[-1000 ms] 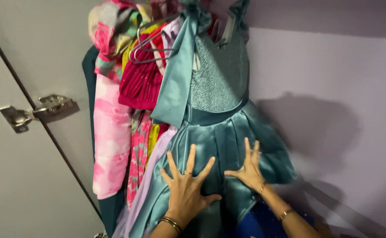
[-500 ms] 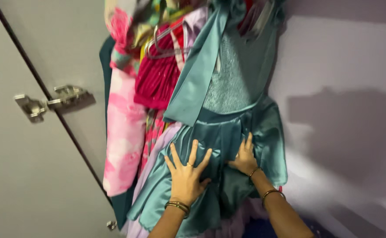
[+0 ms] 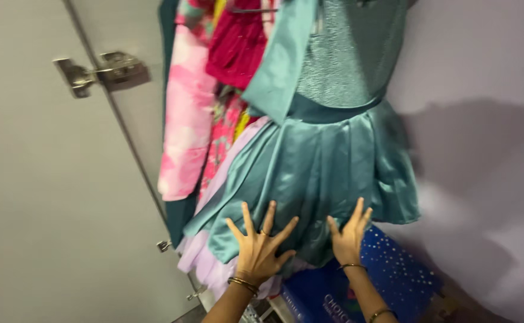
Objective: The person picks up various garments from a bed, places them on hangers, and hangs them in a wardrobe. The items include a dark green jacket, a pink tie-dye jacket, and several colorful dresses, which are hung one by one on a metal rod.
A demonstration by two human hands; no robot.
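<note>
Two hands, left hand [image 3: 259, 251] and right hand [image 3: 349, 238], fingers spread flat on teal dress [image 3: 322, 167], above blue dotted box [image 3: 393, 275].

Home clothes corner: shiny teal satin dress [image 3: 328, 161], pink floral garment [image 3: 184, 131] and magenta top [image 3: 238, 48] hang crowded against plain lilac wall [image 3: 483, 72], beside grey door with metal latch [image 3: 103, 72].

Close head view toward hanging clothes [image 3: 310, 149]

The dress [image 3: 322, 161] hangs right of the door [image 3: 40, 197], above a box [image 3: 387, 275].
</note>
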